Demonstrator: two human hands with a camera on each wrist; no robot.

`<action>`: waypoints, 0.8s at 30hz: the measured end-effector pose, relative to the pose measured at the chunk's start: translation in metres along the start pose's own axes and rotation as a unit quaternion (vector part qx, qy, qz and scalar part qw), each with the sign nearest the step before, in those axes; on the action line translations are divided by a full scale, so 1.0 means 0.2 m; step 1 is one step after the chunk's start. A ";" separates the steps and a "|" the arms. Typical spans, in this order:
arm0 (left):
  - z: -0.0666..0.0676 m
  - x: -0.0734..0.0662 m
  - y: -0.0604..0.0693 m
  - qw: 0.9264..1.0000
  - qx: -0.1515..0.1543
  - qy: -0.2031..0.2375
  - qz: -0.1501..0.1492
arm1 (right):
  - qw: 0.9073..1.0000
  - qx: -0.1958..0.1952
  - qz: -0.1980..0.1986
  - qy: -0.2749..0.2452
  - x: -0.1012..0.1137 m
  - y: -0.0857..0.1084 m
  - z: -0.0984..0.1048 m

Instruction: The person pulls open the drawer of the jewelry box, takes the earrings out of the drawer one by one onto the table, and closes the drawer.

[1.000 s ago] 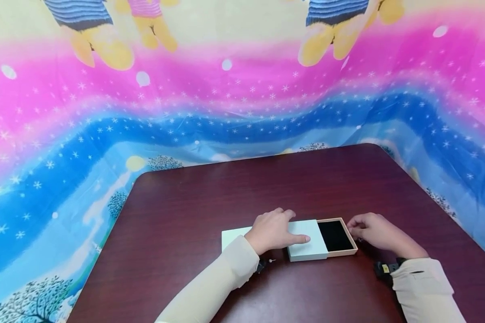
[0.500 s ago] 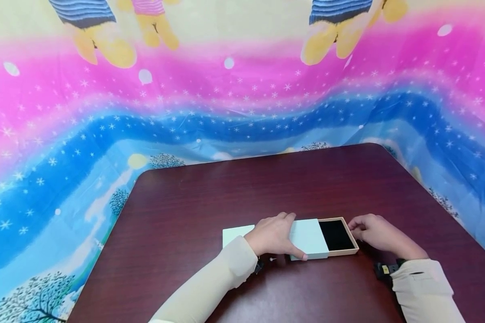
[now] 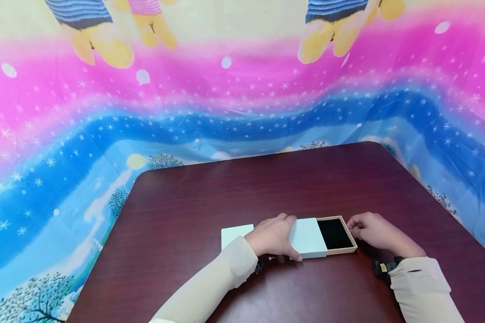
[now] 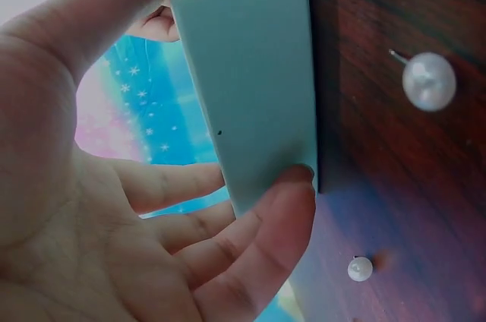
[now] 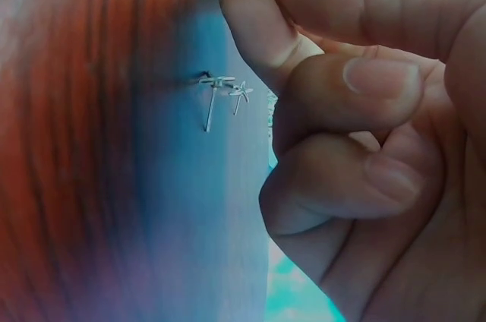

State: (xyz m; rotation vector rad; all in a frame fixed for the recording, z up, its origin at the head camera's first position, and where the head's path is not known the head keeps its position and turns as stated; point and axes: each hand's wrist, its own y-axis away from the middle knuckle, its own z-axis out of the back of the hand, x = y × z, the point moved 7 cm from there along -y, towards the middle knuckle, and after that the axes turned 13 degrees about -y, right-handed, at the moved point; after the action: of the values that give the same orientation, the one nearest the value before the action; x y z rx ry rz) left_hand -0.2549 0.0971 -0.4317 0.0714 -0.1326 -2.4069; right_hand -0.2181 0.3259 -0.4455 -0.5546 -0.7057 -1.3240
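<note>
A pale mint drawer box [image 3: 307,235] lies on the table, its cream inner tray [image 3: 342,252] partly out to the right, showing a black lining [image 3: 334,234]. My left hand [image 3: 271,235] grips the outer sleeve across its width; in the left wrist view its thumb and fingers are on opposite sides of the sleeve [image 4: 250,71]. At the tray's right end, my right hand [image 3: 373,231] pinches a small tab between thumb and index finger, the other fingers [image 5: 342,109] curled in. The tab itself is mostly hidden.
Two pearl stud earrings [image 4: 429,81] lie beside the sleeve near my left hand. Two small star-shaped studs [image 5: 216,81] lie near my right hand. A flat white piece [image 3: 236,233] sits left of the box, partly behind my left hand. A printed curtain [image 3: 226,107] surrounds the dark table [image 3: 210,193].
My left thumb has come down from the sleeve's top to its near side. The right hand keeps its place at the tray's end, and the tray sticks out about as far as before.
</note>
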 end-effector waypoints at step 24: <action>-0.02 -0.03 -0.04 1.000 -0.002 0.027 -0.001 | 1.000 0.002 -0.009 0.006 -0.02 -0.01 -0.01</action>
State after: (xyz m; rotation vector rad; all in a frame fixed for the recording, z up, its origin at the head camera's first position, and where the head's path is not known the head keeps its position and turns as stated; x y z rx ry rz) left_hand -0.2557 0.1059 -0.4363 0.1335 -0.1025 -2.4048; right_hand -0.2194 0.3276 -0.4494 -0.5382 -0.7051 -1.3406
